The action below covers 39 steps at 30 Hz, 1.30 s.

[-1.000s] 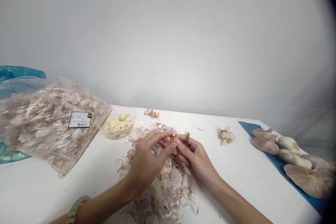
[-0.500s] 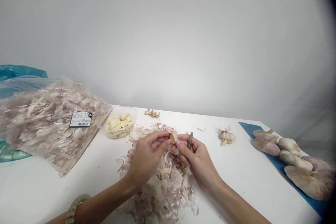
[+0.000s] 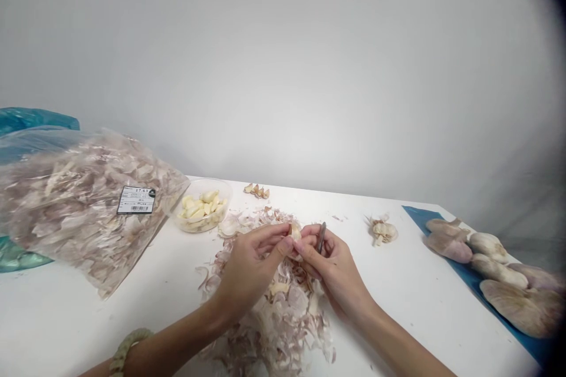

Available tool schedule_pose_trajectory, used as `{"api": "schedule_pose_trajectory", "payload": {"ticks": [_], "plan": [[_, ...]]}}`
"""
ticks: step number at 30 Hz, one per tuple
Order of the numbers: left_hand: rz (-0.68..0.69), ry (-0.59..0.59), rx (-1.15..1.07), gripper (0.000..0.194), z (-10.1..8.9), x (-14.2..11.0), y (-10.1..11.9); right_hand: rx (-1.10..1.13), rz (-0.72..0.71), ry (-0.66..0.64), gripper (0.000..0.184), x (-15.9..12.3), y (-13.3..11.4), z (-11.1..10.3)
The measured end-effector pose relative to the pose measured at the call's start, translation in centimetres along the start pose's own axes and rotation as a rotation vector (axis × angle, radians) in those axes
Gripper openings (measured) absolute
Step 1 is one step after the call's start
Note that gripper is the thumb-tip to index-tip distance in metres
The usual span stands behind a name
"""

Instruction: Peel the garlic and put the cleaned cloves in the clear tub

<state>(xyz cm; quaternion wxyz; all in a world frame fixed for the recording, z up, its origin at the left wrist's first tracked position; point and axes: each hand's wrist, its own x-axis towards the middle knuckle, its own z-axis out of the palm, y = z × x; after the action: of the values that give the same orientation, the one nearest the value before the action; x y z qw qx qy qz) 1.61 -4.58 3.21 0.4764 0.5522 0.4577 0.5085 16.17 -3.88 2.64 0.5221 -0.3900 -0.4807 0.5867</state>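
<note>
Now, left hand [image 3: 252, 265]: closed, pinching a garlic clove [image 3: 294, 233].
Right hand [image 3: 333, 268]: closed on a small blade [image 3: 321, 238], beside the clove.
Below: peels [image 3: 283, 312] on the tabletop [image 3: 398, 288].

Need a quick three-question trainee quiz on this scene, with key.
1. Which hand holds the small metal tool beside the garlic clove?
2. True or false: the clear plastic tub holds peeled garlic cloves.
3. What lies heaped on the table under the hands?

Key: 1. The right hand. 2. True. 3. Garlic skins.
</note>
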Motion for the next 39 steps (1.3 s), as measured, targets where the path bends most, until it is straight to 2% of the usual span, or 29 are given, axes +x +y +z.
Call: {"api": "schedule_pose_trajectory", "payload": {"ticks": [5,10,14,22,30,35,39], "plan": [[-0.09,-0.036,-0.062,0.04,0.0,0.0,0.0,-0.018,-0.007,-0.023,0.034,0.0,0.0,0.0],[-0.098,-0.11,-0.139,0.045,0.1,-0.2,0.1,-0.037,-0.034,-0.023,0.03,0.0,0.3,0.0],[-0.078,-0.177,-0.176,0.039,0.1,-0.1,0.2,-0.06,-0.035,-0.021,0.031,0.0,0.5,-0.1],[-0.134,-0.102,-0.274,0.037,0.1,0.5,-0.6,-0.048,-0.025,-0.047,0.031,-0.1,-0.2,0.1],[-0.194,-0.08,-0.296,0.027,0.4,0.4,0.5,0.033,-0.008,0.006,0.027,-0.2,-0.5,-0.3],[-0.274,-0.077,-0.357,0.027,0.3,0.7,0.6,0.02,-0.131,0.096,0.03,0.2,-0.7,-1.0],[-0.338,-0.085,-0.377,0.03,0.1,0.6,0.3,-0.277,-0.346,0.159,0.033,0.0,-0.5,-1.5]]}}
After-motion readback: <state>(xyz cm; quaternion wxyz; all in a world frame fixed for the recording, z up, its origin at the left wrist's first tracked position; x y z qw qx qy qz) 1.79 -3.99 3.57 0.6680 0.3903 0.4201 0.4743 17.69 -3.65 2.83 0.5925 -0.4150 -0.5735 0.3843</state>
